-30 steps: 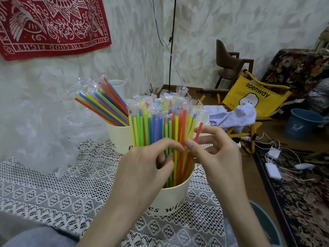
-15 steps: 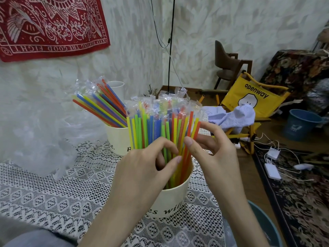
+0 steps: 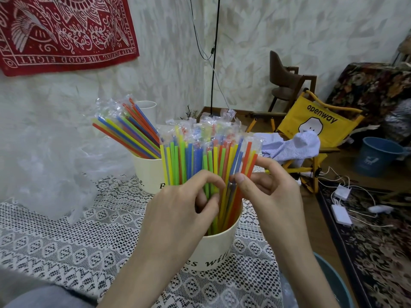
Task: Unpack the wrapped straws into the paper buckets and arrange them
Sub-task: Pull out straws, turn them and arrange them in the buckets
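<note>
A cream paper bucket [image 3: 214, 252] stands on the lace-covered table right in front of me, filled with upright wrapped straws [image 3: 200, 158] in many colours. My left hand [image 3: 184, 210] curls its thumb and fingers round green and yellow straws at the bundle's front. My right hand [image 3: 264, 185] pinches orange and yellow straws on the bundle's right side. Behind and to the left, a second cream bucket [image 3: 148, 174] holds wrapped straws [image 3: 126, 132] leaning left. A third white cup [image 3: 146, 107] peeks out behind them.
Crumpled clear plastic [image 3: 44, 170] lies on the table [image 3: 66, 241] at the left by the wall. A teal bin rim [image 3: 333, 283] sits below the table's right edge. On the floor at right are a yellow folding chair [image 3: 311, 123], a blue bucket [image 3: 375, 156] and chargers with cables [image 3: 341, 210].
Both hands have kept working the front straws of the near bucket; the bundle stands slightly more upright and my right thumb has closed toward my left fingers.
</note>
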